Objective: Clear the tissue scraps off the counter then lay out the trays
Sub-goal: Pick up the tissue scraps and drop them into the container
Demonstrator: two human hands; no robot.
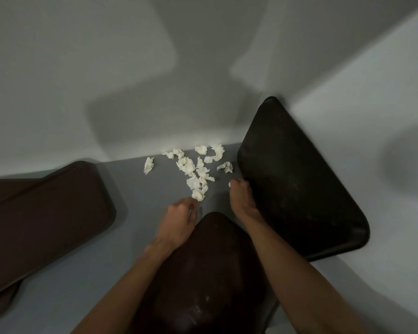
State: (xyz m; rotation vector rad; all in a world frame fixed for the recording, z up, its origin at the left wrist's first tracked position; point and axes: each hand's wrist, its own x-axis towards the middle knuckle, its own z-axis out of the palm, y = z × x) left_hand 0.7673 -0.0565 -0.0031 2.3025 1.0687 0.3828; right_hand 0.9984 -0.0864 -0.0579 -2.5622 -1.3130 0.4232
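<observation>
Closest of all, a brown near tray lies flat on the grey counter, and both arms are stretched out over it. Just past its far end, the left hand is held low with its fingers curled in. Whether anything is held inside them cannot be told. The nearest bit of paper lies just beside them.

The right hand is a little further out. Its fingers are curled too, and a small white bit shows at their tips, so a scrap seems to be pinched there.

Off to one side, the left trays are stacked. On the other side is the black right tray, which seems to be tipped up against the wall.

Further on, the scraps are spread over the counter, from the hands to the foot of the wall. One lies apart on the left.

The clearing step looks to be in hand, and only just begun, since most of the paper is not yet picked up. The trays are not yet laid out.

Next, the scraps should be pushed into one heap or pinched up one by one. They look light and soft, so they could easily be dropped or blown away. A longer reach is needed for the ones by the wall. No bin is seen.
</observation>
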